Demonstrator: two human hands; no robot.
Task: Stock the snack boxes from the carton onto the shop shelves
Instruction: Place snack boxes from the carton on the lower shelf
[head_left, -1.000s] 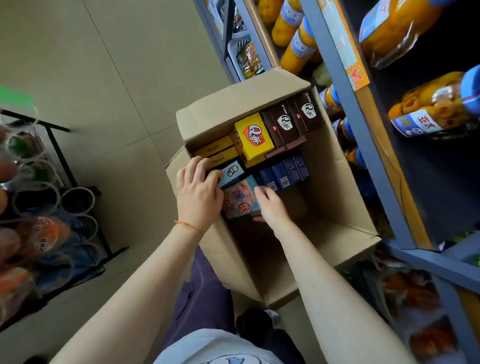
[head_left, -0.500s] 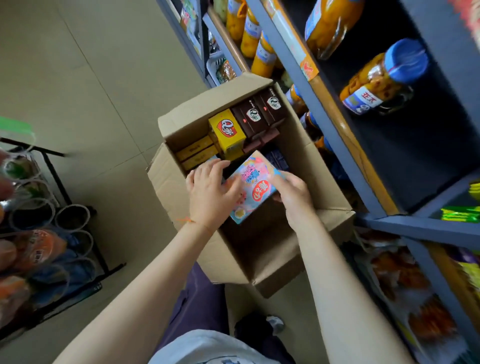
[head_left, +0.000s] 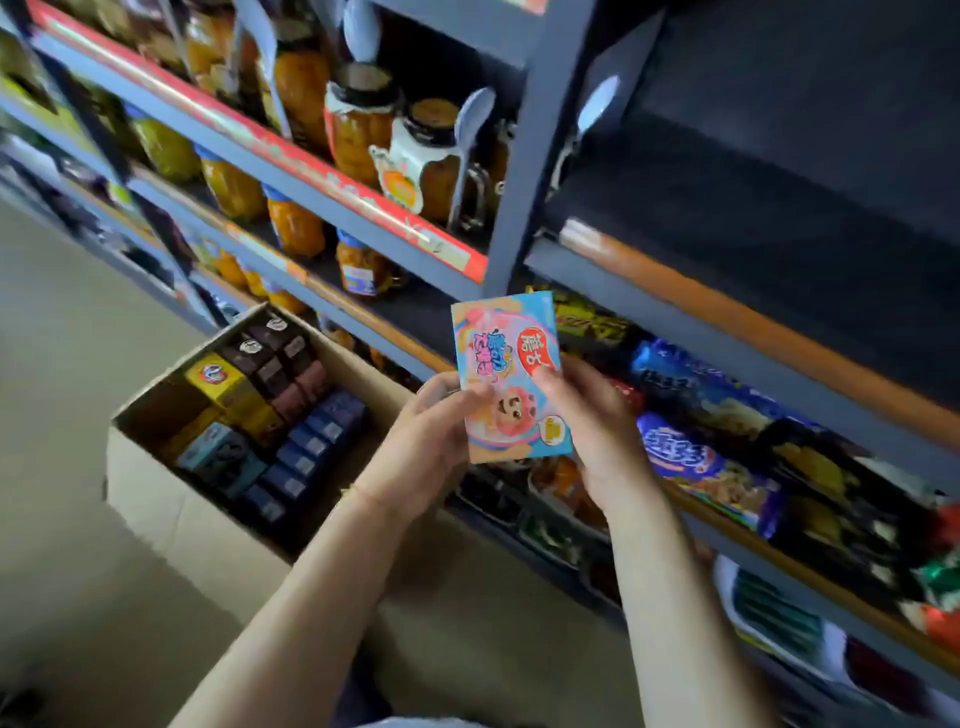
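Pink-and-blue snack box (head_left: 511, 379) upright between both hands, in front of the shelves (head_left: 727, 332) at the level of the wrapped-snack row, above and right of the open carton (head_left: 171, 499). Left hand (head_left: 426, 441) clasped on its left edge, right hand (head_left: 587, 421) clasped on its right edge (thumb across the printed face). Yellow, brown and dark blue boxes still packed in the carton.

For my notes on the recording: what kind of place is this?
Most likely a small grocery shop: grey metal shelves with orange fruit jars and packaged snacks, and an open cardboard carton of boxes.
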